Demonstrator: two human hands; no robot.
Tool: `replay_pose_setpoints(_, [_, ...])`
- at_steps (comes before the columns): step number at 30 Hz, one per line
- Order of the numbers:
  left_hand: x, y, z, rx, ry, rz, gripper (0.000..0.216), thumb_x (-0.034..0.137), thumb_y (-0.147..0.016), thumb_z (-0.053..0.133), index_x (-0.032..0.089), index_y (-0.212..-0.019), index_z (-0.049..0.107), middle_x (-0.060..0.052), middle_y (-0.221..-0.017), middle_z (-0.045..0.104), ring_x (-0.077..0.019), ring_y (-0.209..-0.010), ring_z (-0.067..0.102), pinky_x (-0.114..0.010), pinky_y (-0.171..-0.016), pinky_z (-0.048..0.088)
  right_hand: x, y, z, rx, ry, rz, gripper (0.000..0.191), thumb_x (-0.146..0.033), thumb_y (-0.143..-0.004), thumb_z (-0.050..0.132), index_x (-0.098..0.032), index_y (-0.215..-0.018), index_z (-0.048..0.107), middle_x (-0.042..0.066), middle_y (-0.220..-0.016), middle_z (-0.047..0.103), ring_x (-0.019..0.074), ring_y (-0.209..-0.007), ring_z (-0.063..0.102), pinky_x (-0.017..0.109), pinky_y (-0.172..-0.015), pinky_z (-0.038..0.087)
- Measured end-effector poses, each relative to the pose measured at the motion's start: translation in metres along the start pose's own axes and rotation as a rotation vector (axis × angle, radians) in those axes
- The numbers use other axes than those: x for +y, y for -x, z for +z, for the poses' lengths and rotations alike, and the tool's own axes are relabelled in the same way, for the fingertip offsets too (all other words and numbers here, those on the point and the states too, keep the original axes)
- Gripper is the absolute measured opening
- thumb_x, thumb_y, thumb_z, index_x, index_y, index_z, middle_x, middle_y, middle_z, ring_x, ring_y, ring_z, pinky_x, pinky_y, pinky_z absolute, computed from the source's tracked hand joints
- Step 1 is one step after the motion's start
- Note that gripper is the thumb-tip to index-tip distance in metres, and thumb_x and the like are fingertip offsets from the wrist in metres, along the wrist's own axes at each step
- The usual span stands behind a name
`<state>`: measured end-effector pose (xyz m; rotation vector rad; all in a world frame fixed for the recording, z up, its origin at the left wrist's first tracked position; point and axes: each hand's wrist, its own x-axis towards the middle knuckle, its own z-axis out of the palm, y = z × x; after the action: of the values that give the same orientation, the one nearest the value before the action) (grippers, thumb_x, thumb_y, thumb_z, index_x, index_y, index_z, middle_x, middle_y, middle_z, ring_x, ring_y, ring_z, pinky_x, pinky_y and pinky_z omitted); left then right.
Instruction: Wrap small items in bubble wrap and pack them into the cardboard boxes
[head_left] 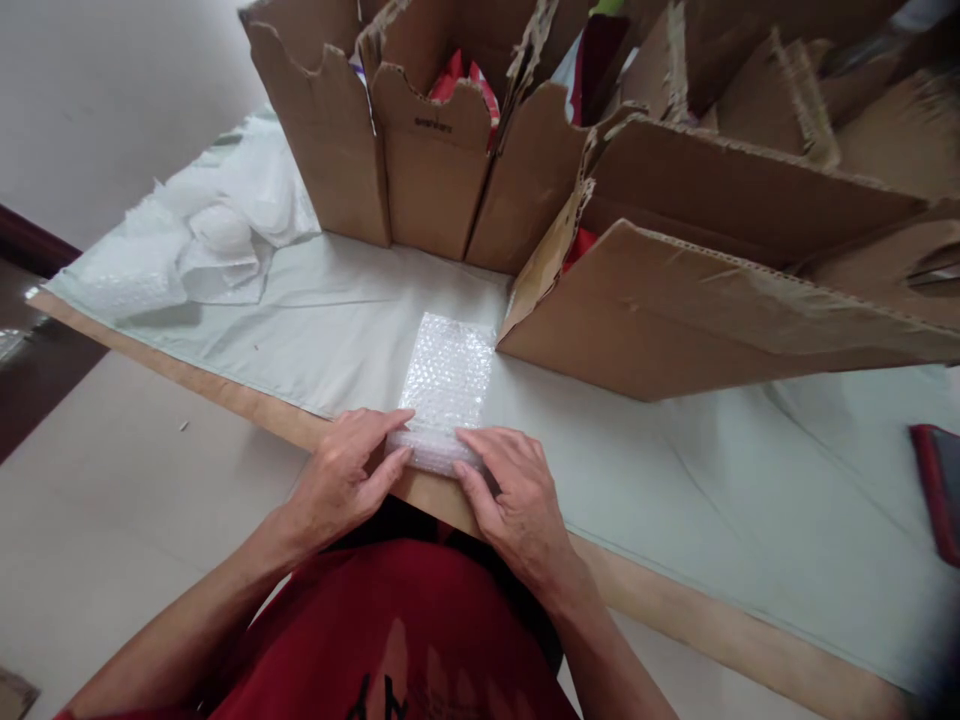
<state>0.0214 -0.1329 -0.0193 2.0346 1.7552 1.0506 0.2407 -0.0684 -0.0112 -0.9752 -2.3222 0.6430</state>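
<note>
A sheet of bubble wrap [450, 375] lies flat near the front edge of the table, its near end rolled into a thick fold. At the left end of that roll, my left hand [352, 465] pinches it between thumb and fingers. My right hand [514, 485] grips the right end the same way, thumb on the near side and fingers on top. Whether anything is wrapped inside the roll cannot be seen.
A heap of bubble wrap pieces [217, 225] lies at the table's left end. Cardboard boxes [435, 170] with red packets [457, 80] inside stand along the back, and an angled cardboard box [645, 310] reaches right. A red-edged phone-like object [937, 490] sits at far right on the pale cloth [720, 480].
</note>
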Motion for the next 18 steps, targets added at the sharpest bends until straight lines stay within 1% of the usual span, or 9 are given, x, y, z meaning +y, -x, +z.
replay_pose_setpoints(2, [-0.003, -0.008, 0.006, 0.014, -0.058, -0.039, 0.029, 0.024, -0.102, 0.057, 0.021, -0.131, 0.059, -0.005, -0.098, 0.073, -0.0195, -0.085, 0.068, -0.036, -0.081, 0.055, 0.001, 0.002, 0.001, 0.083, 0.094, -0.026, 0.029, -0.026, -0.104, 0.056, -0.022, -0.131, 0.064, 0.011, -0.119, 0.072, 0.0275, -0.11, 0.065, 0.045, -0.094, 0.049])
replay_pose_setpoints(3, [-0.005, -0.012, 0.009, 0.02, -0.084, -0.054, 0.028, 0.025, -0.102, 0.057, 0.02, -0.129, 0.06, -0.006, -0.098, 0.072, -0.0198, -0.085, 0.067, -0.037, -0.081, 0.055, 0.002, 0.003, 0.002, 0.098, 0.131, -0.047, 0.03, -0.025, -0.103, 0.057, -0.022, -0.132, 0.063, 0.011, -0.122, 0.07, 0.028, -0.112, 0.064, 0.045, -0.095, 0.048])
replay_pose_setpoints(6, [-0.009, -0.018, 0.013, 0.059, -0.122, -0.068, 0.026, 0.025, -0.102, 0.056, 0.02, -0.126, 0.063, -0.008, -0.105, 0.07, -0.0216, -0.092, 0.067, -0.039, -0.084, 0.057, 0.005, 0.003, 0.006, 0.029, 0.201, -0.101, 0.03, -0.023, -0.101, 0.059, -0.022, -0.131, 0.062, 0.012, -0.127, 0.068, 0.0294, -0.117, 0.062, 0.047, -0.098, 0.046])
replay_pose_setpoints(8, [-0.009, -0.015, 0.01, 0.089, -0.103, -0.042, 0.027, 0.024, -0.1, 0.059, 0.021, -0.127, 0.062, -0.011, -0.115, 0.068, -0.0243, -0.104, 0.066, -0.042, -0.092, 0.057, 0.006, 0.001, 0.007, -0.011, 0.218, -0.125, 0.029, -0.019, -0.101, 0.057, -0.021, -0.129, 0.064, 0.012, -0.128, 0.069, 0.0296, -0.117, 0.061, 0.047, -0.098, 0.046])
replay_pose_setpoints(11, [-0.005, -0.004, 0.002, 0.059, -0.025, 0.019, 0.036, 0.025, -0.096, 0.065, 0.022, -0.132, 0.059, -0.014, -0.128, 0.063, -0.028, -0.119, 0.062, -0.047, -0.102, 0.053, 0.005, -0.003, 0.003, 0.005, 0.13, -0.124, 0.025, -0.018, -0.103, 0.055, -0.019, -0.125, 0.066, 0.01, -0.118, 0.073, 0.0261, -0.108, 0.065, 0.043, -0.093, 0.047])
replay_pose_setpoints(12, [-0.003, -0.001, 0.0, 0.032, 0.008, 0.035, 0.038, 0.024, -0.096, 0.065, 0.022, -0.133, 0.058, -0.013, -0.127, 0.064, -0.0279, -0.12, 0.061, -0.047, -0.103, 0.052, 0.005, -0.004, 0.001, -0.007, 0.072, -0.108, 0.024, -0.018, -0.103, 0.055, -0.019, -0.124, 0.066, 0.008, -0.113, 0.075, 0.0242, -0.103, 0.066, 0.042, -0.092, 0.048])
replay_pose_setpoints(14, [0.0, 0.004, -0.004, -0.007, 0.064, 0.046, 0.036, 0.021, -0.096, 0.063, 0.022, -0.132, 0.058, -0.01, -0.119, 0.068, -0.0259, -0.114, 0.064, -0.045, -0.1, 0.052, 0.003, -0.005, -0.004, -0.064, -0.042, -0.06, 0.024, -0.021, -0.104, 0.055, -0.02, -0.125, 0.066, 0.005, -0.106, 0.077, 0.0212, -0.093, 0.068, 0.04, -0.09, 0.049])
replay_pose_setpoints(16, [0.0, 0.003, -0.003, -0.013, 0.075, 0.023, 0.032, 0.02, -0.098, 0.06, 0.021, -0.13, 0.058, -0.008, -0.11, 0.071, -0.0239, -0.105, 0.066, -0.043, -0.094, 0.053, 0.003, -0.006, -0.006, -0.097, -0.077, -0.015, 0.025, -0.023, -0.105, 0.054, -0.02, -0.127, 0.065, 0.005, -0.107, 0.077, 0.0213, -0.092, 0.069, 0.039, -0.089, 0.05])
replay_pose_setpoints(18, [-0.003, -0.003, 0.001, 0.005, 0.017, -0.012, 0.03, 0.023, -0.099, 0.06, 0.02, -0.129, 0.059, -0.008, -0.107, 0.072, -0.024, -0.099, 0.065, -0.042, -0.09, 0.054, 0.004, -0.005, -0.006, -0.019, -0.011, 0.002, 0.026, -0.026, -0.105, 0.053, -0.018, -0.127, 0.065, 0.009, -0.114, 0.074, 0.0242, -0.1, 0.068, 0.041, -0.089, 0.05])
